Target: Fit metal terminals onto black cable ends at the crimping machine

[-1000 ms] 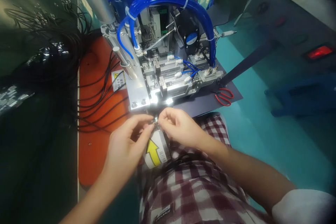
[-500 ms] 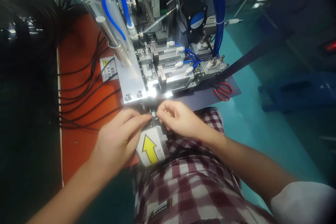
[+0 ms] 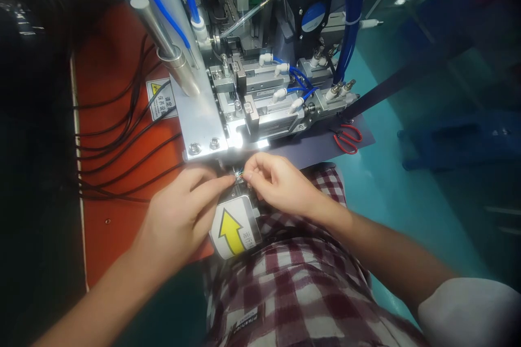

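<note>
While both hands meet at the machine's (image 3: 280, 124) near edge, an orange surface (image 3: 126, 244) spreads to the left, carrying black cables (image 3: 130, 168); several, crossing, exact count unclear. Floor (image 3: 382, 217) is teal, seen right of the machine and in a patch at lower left. Far left is dark; far right is blurred, one blue item (image 3: 451, 141) there, too soft to name.

Counts: one left hand (image 3: 175, 206), one right hand (image 3: 280, 184). One bunch of thin coloured wires (image 3: 239, 174), at the fingertips, just above the cover (image 3: 245, 214) and below the machine's bright front edge; number of strands too small to count. Right grip: narrow, thumb and forefinger pinched on the wires. Left grip: one fingertip at the wires, the rest hidden, so can't tell if it is closed on them.

One yellow arrow (image 3: 230, 232) on the cover. One warning label (image 3: 160, 100) on the surface, partly crossed by cables. One thick post (image 3: 152, 32). Two bolts (image 3: 195, 148) at the metal plate's (image 3: 195, 114) near edge. Four white fittings (image 3: 280, 95) with blue tubes (image 3: 303, 78) mid-machine. One red-handled tool (image 3: 348, 137) on the dark board (image 3: 313, 153), right. Checked cloth (image 3: 285, 282) over the lap; one white sleeve (image 3: 464, 303), right arm.
</note>
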Available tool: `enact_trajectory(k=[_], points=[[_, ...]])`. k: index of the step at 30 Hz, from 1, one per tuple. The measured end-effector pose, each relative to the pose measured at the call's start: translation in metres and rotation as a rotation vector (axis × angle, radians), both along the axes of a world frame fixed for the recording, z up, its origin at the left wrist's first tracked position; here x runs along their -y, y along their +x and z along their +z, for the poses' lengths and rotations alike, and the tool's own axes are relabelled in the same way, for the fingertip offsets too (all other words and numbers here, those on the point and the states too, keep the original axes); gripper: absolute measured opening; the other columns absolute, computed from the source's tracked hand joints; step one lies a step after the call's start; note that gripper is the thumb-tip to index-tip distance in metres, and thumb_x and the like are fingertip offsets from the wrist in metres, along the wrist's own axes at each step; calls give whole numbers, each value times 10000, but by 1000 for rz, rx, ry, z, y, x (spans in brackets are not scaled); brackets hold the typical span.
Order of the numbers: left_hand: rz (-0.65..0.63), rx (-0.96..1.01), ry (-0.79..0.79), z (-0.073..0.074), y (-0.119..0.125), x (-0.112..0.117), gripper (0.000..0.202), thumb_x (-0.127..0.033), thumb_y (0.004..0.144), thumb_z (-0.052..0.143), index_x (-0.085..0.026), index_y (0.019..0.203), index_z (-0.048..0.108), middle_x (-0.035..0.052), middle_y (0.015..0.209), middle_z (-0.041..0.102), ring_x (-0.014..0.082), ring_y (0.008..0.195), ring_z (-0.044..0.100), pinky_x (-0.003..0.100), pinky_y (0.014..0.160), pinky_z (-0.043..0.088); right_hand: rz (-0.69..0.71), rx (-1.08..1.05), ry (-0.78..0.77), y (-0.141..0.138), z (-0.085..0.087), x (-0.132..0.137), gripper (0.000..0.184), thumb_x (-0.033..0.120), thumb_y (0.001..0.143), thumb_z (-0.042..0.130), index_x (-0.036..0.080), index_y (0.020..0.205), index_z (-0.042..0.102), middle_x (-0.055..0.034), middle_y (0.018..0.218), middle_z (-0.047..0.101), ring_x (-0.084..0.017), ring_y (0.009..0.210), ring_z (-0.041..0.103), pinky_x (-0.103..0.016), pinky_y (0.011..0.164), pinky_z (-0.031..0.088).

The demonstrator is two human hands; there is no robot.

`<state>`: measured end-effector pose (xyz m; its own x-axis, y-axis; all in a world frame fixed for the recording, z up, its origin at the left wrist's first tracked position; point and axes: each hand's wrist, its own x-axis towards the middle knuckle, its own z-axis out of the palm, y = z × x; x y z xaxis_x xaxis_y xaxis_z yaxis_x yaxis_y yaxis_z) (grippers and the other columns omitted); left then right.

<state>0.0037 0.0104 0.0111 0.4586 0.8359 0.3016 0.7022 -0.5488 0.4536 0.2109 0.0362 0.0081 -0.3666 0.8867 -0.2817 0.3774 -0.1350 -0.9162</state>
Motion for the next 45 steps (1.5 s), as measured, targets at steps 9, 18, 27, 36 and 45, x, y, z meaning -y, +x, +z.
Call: enact_trajectory(k=[9, 18, 27, 36, 45], points=[[-32, -73, 60, 2, 0, -3, 283, -212, 954, 476, -214, 1033, 747, 40, 805, 655, 151, 652, 600, 249, 545, 438, -24, -42, -86, -1, 2, -1, 111, 236, 922, 529, 193, 821, 547, 57, 613, 545, -108, 544, 529, -239, 523, 374], [-83, -81, 77, -1, -2, -6, 282, -195, 955, 473, -187, 1058, 736, 54, 807, 645, 170, 684, 609, 281, 581, 458, 12, 3, -34, 1, 3, -1, 127, 219, 950, 506, 193, 831, 541, 63, 599, 549, -105, 556, 538, -245, 567, 387], [-53, -47, 34, -4, -10, -3, 326, -180, 969, 418, -185, 1104, 715, 30, 897, 624, 155, 777, 597, 273, 677, 480, 35, 12, -15, 0, 3, -2, 134, 210, 955, 514, 185, 827, 548, 58, 615, 564, -108, 585, 558, -246, 591, 396], [-107, -78, 101, 0, -5, -8, 280, -196, 999, 423, -185, 1083, 691, 47, 836, 630, 175, 717, 613, 292, 598, 497, 23, 3, -36, 0, 3, -2, 126, 199, 946, 518, 186, 824, 545, 63, 594, 553, -105, 545, 544, -238, 542, 381], [-98, -80, 108, -5, -6, -7, 268, -163, 985, 443, -174, 1088, 690, 36, 857, 632, 153, 730, 607, 259, 621, 482, 12, 90, 103, -2, 1, 2, 139, 186, 943, 522, 191, 805, 531, 64, 607, 515, -105, 562, 481, -254, 591, 363]])
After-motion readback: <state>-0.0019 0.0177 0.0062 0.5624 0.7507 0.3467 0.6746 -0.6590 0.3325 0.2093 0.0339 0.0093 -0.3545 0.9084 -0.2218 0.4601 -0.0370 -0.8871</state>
